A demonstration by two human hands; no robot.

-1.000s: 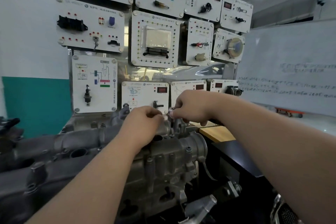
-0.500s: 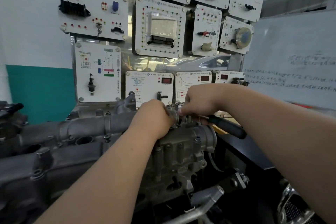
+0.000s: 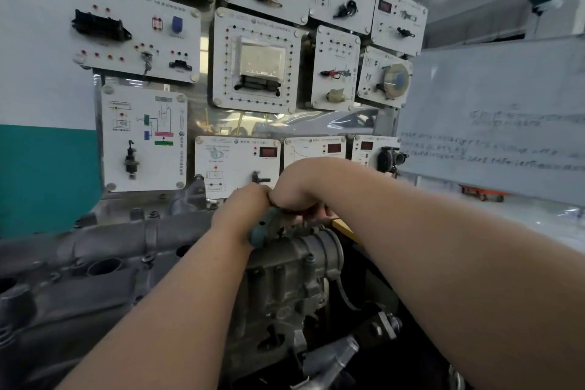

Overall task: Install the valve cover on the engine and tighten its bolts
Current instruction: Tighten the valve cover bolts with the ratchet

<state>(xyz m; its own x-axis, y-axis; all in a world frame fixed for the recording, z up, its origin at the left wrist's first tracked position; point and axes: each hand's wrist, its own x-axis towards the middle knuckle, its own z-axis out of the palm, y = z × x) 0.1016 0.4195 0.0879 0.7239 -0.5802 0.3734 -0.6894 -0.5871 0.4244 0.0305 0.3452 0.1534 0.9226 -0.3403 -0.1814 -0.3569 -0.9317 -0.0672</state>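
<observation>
At the right end of the valve cover (image 3: 95,242), the right hand (image 3: 297,187) grips a teal-handled tool (image 3: 262,228) slanting down-left beneath the adjoining left hand (image 3: 243,212), whose fingers are hidden.

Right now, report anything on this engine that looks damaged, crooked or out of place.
Nothing stands out. The valve cover shows no crack or spill; left hand and right hand meet over a teal-handled tool.
</observation>
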